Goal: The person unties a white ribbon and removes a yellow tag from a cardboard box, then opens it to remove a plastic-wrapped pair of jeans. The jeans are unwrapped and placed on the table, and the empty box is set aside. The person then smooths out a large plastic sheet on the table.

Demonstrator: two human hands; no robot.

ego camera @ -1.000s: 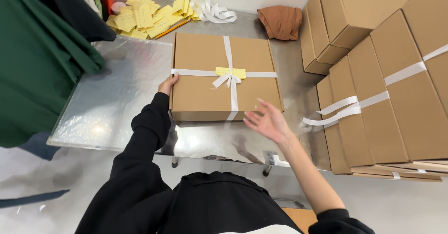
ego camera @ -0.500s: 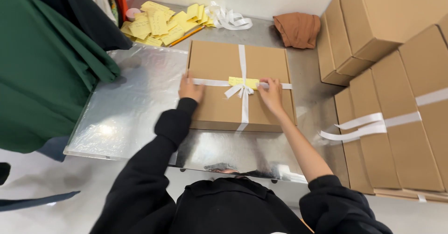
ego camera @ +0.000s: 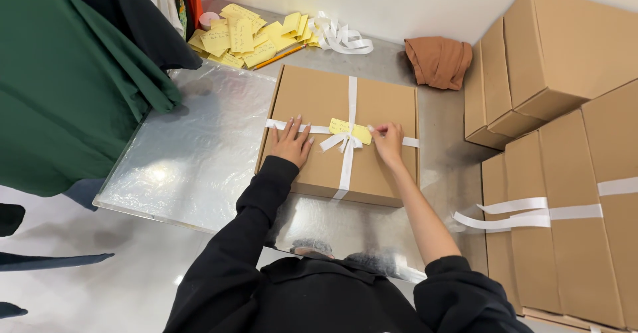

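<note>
The left hand lies flat on the lid of the flat cardboard box, fingers spread, their tips touching the white ribbon that crosses the box. The right hand rests on the lid too, its fingertips pinched together at the edge of the yellow note tucked under the bow (whether they grip the note or the ribbon cannot be told). Beyond both sets of fingers lie a heap of yellow notes and loose ribbon; stacked cartons stand out past the right hand.

A shiny metal table carries a ribboned cardboard box.
</note>
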